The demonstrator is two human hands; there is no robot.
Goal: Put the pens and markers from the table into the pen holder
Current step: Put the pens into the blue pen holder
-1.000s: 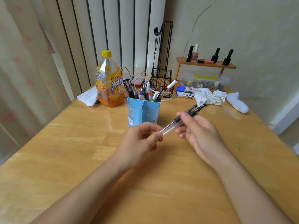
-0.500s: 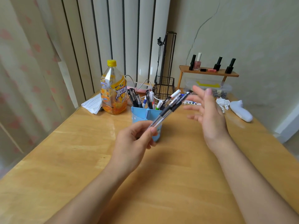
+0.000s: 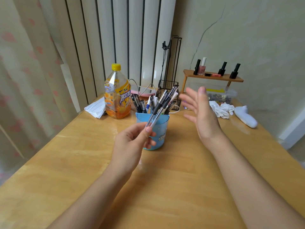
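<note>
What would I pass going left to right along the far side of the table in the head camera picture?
Folded white paper → orange drink bottle → blue pen holder → open right hand → crumpled tissues → white sock.

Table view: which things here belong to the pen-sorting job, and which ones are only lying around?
Part of the job:
- clear pens pinched in the left hand
- blue pen holder, already holding pens
- right hand, open and empty

Just lying about:
- orange drink bottle
- nail polish bottles on the small shelf
- crumpled tissues
- white sock
- wire basket
</note>
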